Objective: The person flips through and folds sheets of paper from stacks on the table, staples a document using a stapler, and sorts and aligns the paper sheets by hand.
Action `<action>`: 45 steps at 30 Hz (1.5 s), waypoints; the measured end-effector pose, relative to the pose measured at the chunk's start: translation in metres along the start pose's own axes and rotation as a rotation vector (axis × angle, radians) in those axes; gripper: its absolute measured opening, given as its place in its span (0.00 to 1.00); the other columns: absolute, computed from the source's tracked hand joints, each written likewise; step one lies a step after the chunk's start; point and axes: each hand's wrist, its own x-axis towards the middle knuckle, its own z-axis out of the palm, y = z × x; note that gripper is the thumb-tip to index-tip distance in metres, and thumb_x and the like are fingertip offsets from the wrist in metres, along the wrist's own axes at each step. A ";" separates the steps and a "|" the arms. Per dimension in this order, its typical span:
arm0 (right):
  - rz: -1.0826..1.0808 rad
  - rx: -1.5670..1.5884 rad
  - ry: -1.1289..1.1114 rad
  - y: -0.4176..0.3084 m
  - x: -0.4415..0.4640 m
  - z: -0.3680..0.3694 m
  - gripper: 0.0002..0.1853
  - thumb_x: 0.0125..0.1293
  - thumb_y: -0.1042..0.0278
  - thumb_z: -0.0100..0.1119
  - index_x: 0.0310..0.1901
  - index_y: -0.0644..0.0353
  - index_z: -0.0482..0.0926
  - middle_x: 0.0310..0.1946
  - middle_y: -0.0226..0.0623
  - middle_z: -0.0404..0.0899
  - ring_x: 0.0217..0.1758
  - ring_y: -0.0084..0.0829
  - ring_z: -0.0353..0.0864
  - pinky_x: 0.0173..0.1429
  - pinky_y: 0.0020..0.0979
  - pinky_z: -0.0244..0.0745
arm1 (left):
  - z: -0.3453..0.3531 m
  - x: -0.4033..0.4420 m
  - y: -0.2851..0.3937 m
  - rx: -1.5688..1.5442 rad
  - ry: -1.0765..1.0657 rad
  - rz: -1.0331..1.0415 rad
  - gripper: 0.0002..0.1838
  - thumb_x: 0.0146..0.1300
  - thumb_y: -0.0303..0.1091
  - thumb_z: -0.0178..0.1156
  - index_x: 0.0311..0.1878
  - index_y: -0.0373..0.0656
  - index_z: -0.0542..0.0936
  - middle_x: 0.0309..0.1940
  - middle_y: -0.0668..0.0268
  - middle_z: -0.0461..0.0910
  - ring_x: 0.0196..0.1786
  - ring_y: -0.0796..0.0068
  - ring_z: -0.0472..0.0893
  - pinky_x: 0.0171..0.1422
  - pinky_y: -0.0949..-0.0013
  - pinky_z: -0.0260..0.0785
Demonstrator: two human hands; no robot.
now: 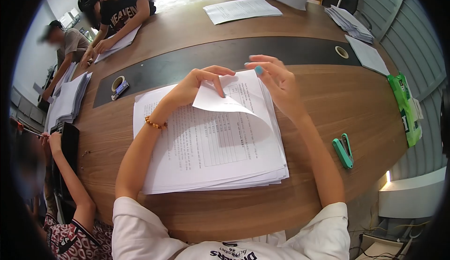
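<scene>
A thick stack of printed sheets [187, 143] lies on the wooden table in front of me. My left hand [201, 82] is at the far edge of the stack, its fingers closed on the lifted corner of the top sheet [225, 101], which curls back over the page. At the stack's far right corner, my right hand [279, 82] is raised with its fingers bent and apart, beside the paper's edge and holding nothing. A bead bracelet circles my left wrist. Right of the stack lies a green stapler [343, 151].
Tape rolls lie on the table's dark strip [187, 58], one beside a small blue box [120, 90]. Paper piles [70, 98] stand at left and far right [349, 23]. A green packet [405, 110] sits at the right edge. Several people are around the table.
</scene>
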 end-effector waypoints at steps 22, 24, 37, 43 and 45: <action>0.009 -0.279 0.005 0.007 -0.005 0.007 0.24 0.46 0.68 0.64 0.49 0.52 0.75 0.47 0.44 0.73 0.50 0.40 0.71 0.54 0.34 0.66 | -0.007 -0.003 -0.003 -0.012 0.006 -0.076 0.08 0.36 0.30 0.71 0.19 0.45 0.79 0.36 0.67 0.75 0.46 0.72 0.70 0.53 0.71 0.60; 0.026 0.048 0.134 0.002 -0.002 0.007 0.24 0.48 0.67 0.63 0.50 0.55 0.74 0.43 0.41 0.75 0.45 0.40 0.74 0.53 0.33 0.67 | -0.005 -0.002 -0.003 -0.023 0.024 -0.002 0.09 0.37 0.30 0.71 0.23 0.45 0.79 0.33 0.69 0.75 0.44 0.74 0.71 0.52 0.73 0.61; -0.019 -0.701 0.002 0.025 -0.013 -0.002 0.13 0.53 0.64 0.58 0.41 0.58 0.80 0.55 0.44 0.65 0.60 0.38 0.60 0.58 0.39 0.59 | -0.010 -0.002 -0.007 -0.056 -0.032 -0.045 0.09 0.30 0.29 0.72 0.19 0.47 0.82 0.39 0.65 0.72 0.49 0.72 0.68 0.56 0.72 0.58; -0.067 -0.714 0.021 0.020 -0.014 0.005 0.09 0.53 0.67 0.58 0.37 0.56 0.81 0.53 0.40 0.67 0.58 0.37 0.63 0.56 0.38 0.61 | -0.008 -0.003 -0.005 -0.058 -0.010 -0.004 0.09 0.30 0.28 0.71 0.21 0.46 0.83 0.46 0.60 0.72 0.54 0.65 0.65 0.61 0.66 0.55; -0.054 -0.688 0.005 0.022 -0.014 0.005 0.08 0.53 0.68 0.58 0.36 0.55 0.81 0.52 0.39 0.68 0.56 0.36 0.65 0.55 0.37 0.62 | -0.008 -0.003 -0.003 -0.078 0.000 -0.009 0.09 0.30 0.28 0.71 0.21 0.46 0.83 0.47 0.59 0.72 0.55 0.63 0.65 0.62 0.63 0.53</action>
